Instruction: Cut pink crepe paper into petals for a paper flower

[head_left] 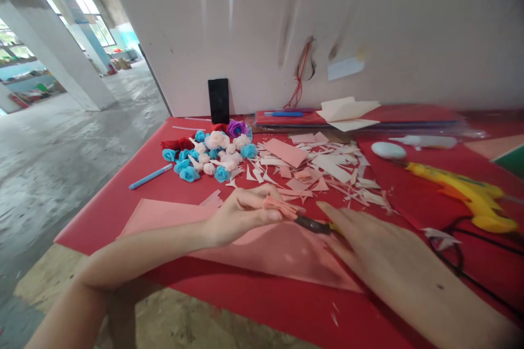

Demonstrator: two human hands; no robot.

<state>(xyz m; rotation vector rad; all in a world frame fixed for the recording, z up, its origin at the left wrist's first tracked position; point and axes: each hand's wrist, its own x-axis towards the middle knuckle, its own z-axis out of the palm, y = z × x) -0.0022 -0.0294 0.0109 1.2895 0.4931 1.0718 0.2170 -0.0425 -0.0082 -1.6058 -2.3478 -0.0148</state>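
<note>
Right hand (368, 240) flat, apparently gripping scissors (313, 224); left hand (245, 212) pinched on folded pink strip (279, 206). Beyond strip: finished paper roses (208, 154), scraps (327, 169). Pink sheet (172, 218) uncut.

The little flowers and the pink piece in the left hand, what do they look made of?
The little flowers look like rolled paper, matte and crinkled, in blue, white, red and purple. The pink piece in the left hand seems to be the same thin matte paper, folded into layers; its colour matches the pink sheet lying underneath.
</note>
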